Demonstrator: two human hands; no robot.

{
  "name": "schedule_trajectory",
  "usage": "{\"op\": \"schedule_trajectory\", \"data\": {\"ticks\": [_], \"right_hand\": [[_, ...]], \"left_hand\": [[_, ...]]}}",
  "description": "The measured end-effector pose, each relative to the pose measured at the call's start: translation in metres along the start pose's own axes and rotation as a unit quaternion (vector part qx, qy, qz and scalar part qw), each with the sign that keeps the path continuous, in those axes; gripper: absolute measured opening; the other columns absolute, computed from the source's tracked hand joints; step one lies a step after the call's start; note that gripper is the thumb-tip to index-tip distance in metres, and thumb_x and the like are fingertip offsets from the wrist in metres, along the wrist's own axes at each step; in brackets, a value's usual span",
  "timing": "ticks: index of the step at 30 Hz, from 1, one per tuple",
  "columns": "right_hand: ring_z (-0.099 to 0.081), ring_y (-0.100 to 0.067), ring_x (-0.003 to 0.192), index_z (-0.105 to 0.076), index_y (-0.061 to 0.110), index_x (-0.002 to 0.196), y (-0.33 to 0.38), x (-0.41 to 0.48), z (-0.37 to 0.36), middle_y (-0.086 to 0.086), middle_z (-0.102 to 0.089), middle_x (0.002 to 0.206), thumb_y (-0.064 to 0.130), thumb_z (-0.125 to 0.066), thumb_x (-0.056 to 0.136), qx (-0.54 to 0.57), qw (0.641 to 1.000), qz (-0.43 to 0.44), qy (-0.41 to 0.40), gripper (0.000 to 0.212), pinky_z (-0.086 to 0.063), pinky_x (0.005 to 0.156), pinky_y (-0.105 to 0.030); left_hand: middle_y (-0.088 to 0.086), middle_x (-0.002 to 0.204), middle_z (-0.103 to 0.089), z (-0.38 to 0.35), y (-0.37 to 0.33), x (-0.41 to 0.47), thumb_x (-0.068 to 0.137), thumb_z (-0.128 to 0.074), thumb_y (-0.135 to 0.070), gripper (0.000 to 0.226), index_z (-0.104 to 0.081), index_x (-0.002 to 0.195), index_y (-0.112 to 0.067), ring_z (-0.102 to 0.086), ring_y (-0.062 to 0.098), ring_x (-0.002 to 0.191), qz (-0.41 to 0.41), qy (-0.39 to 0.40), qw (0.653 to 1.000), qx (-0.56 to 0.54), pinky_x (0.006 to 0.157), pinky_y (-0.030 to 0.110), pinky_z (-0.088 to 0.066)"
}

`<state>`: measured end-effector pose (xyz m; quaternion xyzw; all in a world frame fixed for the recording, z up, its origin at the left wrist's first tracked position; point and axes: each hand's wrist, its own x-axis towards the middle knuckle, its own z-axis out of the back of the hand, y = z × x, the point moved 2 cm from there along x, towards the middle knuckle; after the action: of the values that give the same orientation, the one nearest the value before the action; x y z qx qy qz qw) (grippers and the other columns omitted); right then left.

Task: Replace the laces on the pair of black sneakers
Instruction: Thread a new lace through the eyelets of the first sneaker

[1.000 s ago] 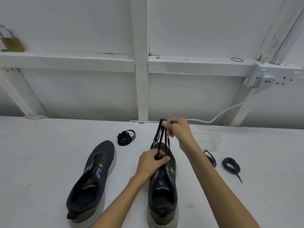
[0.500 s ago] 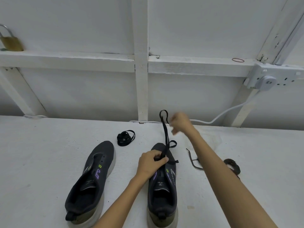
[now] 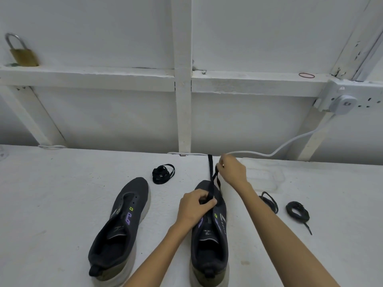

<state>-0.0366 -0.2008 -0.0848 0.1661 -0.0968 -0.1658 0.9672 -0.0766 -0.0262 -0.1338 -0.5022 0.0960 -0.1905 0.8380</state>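
Two black sneakers lie on the white table with toes pointing away from me. The left sneaker (image 3: 122, 222) has bare eyelets. Over the right sneaker (image 3: 215, 241) my left hand (image 3: 193, 206) pinches a black lace (image 3: 210, 177) near the front eyelets. The lace rises taut from there toward the wall. My right hand (image 3: 233, 170) grips the same lace a little higher and to the right, past the shoe's toe. My left hand hides where the lace enters the shoe.
A coiled black lace (image 3: 162, 174) lies beyond the left sneaker. Two more black laces (image 3: 297, 211) lie right of my right forearm. A white cable (image 3: 290, 143) runs from a wall socket (image 3: 343, 103) down to the table's back edge. A brass padlock (image 3: 21, 53) sits on the ledge.
My right hand let go of the lace top, swung out, then came back down and gripped the lace lower. The loose end right of the shoe settled on the table. My left hand stayed put.
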Motion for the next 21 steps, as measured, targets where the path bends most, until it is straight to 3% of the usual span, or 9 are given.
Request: {"op": "schedule_trajectory", "data": {"ticks": [4, 8, 12, 14, 15, 16, 19, 21], "right_hand": [[-0.06, -0.028, 0.074, -0.044, 0.011, 0.09, 0.004, 0.006, 0.037, -0.006, -0.066, 0.081, 0.016, -0.043, 0.095, 0.238, 0.967, -0.053, -0.068, 0.007, -0.041, 0.063, -0.037], [-0.065, -0.025, 0.069, -0.043, 0.012, 0.09, 0.001, -0.015, 0.053, -0.007, -0.067, 0.078, 0.009, -0.045, 0.098, 0.534, 0.84, -0.093, -0.037, 0.009, -0.051, 0.056, -0.033], [-0.062, -0.023, 0.066, -0.046, 0.01, 0.092, -0.02, -0.036, 0.052, -0.008, -0.058, 0.075, 0.014, -0.044, 0.104, 0.641, 0.756, -0.127, -0.014, 0.012, -0.06, 0.062, -0.041], [-0.054, -0.02, 0.058, -0.046, 0.009, 0.092, -0.027, -0.038, 0.047, -0.006, -0.05, 0.069, 0.012, -0.045, 0.103, 0.676, 0.72, -0.155, 0.0, 0.012, -0.059, 0.058, -0.039], [-0.047, -0.018, 0.054, -0.044, 0.01, 0.09, -0.029, -0.038, 0.044, -0.006, -0.044, 0.067, 0.012, -0.048, 0.102, 0.668, 0.725, -0.17, 0.01, 0.012, -0.055, 0.052, -0.033], [-0.04, -0.016, 0.052, -0.044, 0.011, 0.089, -0.031, -0.036, 0.04, -0.005, -0.04, 0.067, 0.013, -0.054, 0.099, 0.627, 0.758, -0.178, 0.026, 0.015, -0.048, 0.045, -0.027], [-0.037, -0.014, 0.053, -0.058, 0.007, 0.09, -0.031, -0.031, 0.033, -0.002, -0.043, 0.066, 0.019, -0.073, 0.087, 0.34, 0.92, -0.132, 0.144, 0.02, -0.034, 0.039, -0.021], [-0.044, -0.011, 0.057, -0.069, 0.005, 0.09, -0.025, -0.031, 0.025, 0.001, -0.05, 0.064, 0.021, -0.075, 0.084, 0.163, 0.954, -0.068, 0.243, 0.018, -0.036, 0.041, -0.02]], "left_hand": [[-0.012, 0.092, -0.072, -0.001, 0.002, -0.002, 0.082, -0.073, -0.037, 0.02, -0.075, 0.095, -0.022, -0.066, 0.001, 0.087, -0.009, -0.016, 1.0, 0.005, 0.083, 0.027, -0.054], [-0.012, 0.09, -0.072, -0.001, 0.002, -0.004, 0.083, -0.072, -0.037, 0.02, -0.075, 0.095, -0.021, -0.065, 0.001, 0.086, -0.019, -0.023, 1.0, -0.003, 0.08, 0.026, -0.054], [-0.013, 0.091, -0.072, -0.002, 0.003, -0.004, 0.076, -0.064, -0.052, 0.037, -0.074, 0.095, -0.022, -0.066, 0.001, 0.087, -0.01, -0.027, 1.0, -0.01, 0.082, 0.029, -0.055], [-0.013, 0.092, -0.072, -0.003, 0.004, -0.004, 0.075, -0.063, -0.052, 0.039, -0.074, 0.096, -0.022, -0.066, 0.001, 0.089, -0.01, -0.027, 1.0, -0.006, 0.083, 0.031, -0.054], [-0.013, 0.093, -0.072, -0.003, 0.004, -0.004, 0.075, -0.063, -0.053, 0.04, -0.074, 0.097, -0.021, -0.066, 0.001, 0.089, -0.009, -0.026, 1.0, -0.004, 0.083, 0.032, -0.055], [-0.013, 0.093, -0.072, -0.003, 0.004, -0.004, 0.074, -0.062, -0.056, 0.043, -0.074, 0.097, -0.021, -0.066, 0.002, 0.089, -0.008, -0.027, 1.0, -0.004, 0.083, 0.033, -0.055], [-0.011, 0.092, -0.072, -0.001, 0.003, -0.003, 0.069, -0.058, -0.061, 0.051, -0.074, 0.095, -0.02, -0.067, 0.005, 0.088, -0.01, -0.026, 1.0, -0.005, 0.082, 0.036, -0.054], [-0.011, 0.091, -0.072, 0.0, 0.001, -0.004, 0.069, -0.057, -0.061, 0.051, -0.074, 0.094, -0.02, -0.067, 0.005, 0.087, -0.011, -0.025, 1.0, -0.004, 0.082, 0.037, -0.055]]}}
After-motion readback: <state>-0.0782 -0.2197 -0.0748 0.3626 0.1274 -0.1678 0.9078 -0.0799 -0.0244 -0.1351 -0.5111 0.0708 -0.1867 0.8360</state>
